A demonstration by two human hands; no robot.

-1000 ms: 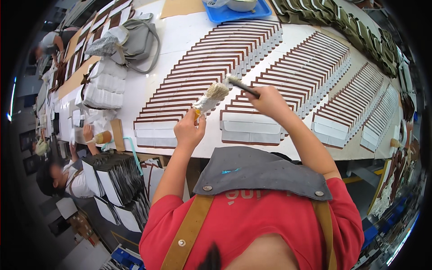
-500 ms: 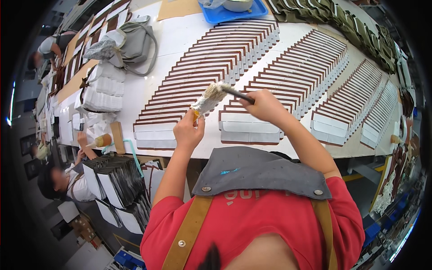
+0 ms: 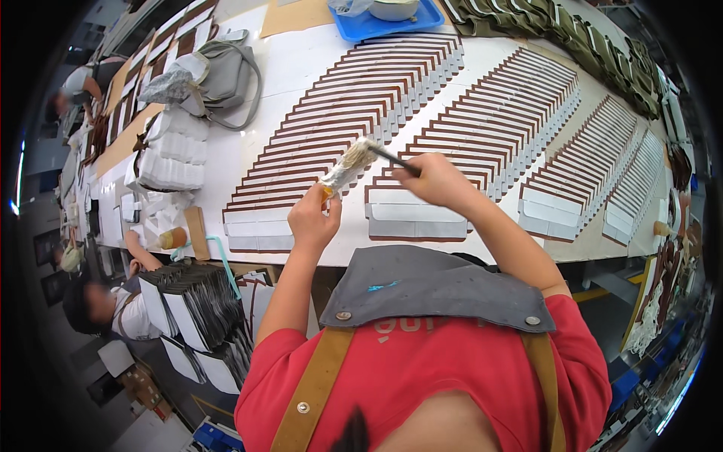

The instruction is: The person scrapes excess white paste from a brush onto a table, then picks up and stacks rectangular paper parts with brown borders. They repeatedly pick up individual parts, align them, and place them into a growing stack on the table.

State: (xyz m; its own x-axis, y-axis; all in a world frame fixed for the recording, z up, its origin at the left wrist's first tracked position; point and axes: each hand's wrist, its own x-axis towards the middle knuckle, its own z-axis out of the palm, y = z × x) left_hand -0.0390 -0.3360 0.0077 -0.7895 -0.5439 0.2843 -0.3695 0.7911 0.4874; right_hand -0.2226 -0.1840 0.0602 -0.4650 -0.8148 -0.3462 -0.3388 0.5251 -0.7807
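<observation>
My left hand [image 3: 314,217], fingers closed, grips the yellow handle of a brush [image 3: 348,166] with pale, caked bristles pointing up and away from me. From the right, my right hand [image 3: 437,181] is wrapped around a thin dark stick-like tool [image 3: 395,159]. The tool's far end meets the brush near its bristle tip; its exact shape there is too small to tell. Both hands are raised over the table. Beneath and beyond them lie slanting rows of overlapping white pieces with brown edges [image 3: 324,139], and a second such row [image 3: 459,135] runs alongside.
Two narrower rows [image 3: 553,215] lie at the right. A blue tray [image 3: 358,26] with a bowl stands at the far edge, olive pieces [image 3: 542,30] beside it. At left are a grey bag [image 3: 226,75], white stacks [image 3: 173,154], a yellowish bottle [image 3: 173,238] and a person's arm [image 3: 143,252].
My right hand and the dark tool have shifted slightly left, while the left hand with the brush stays nearly in place. The neighbouring person's hand at left has moved a little.
</observation>
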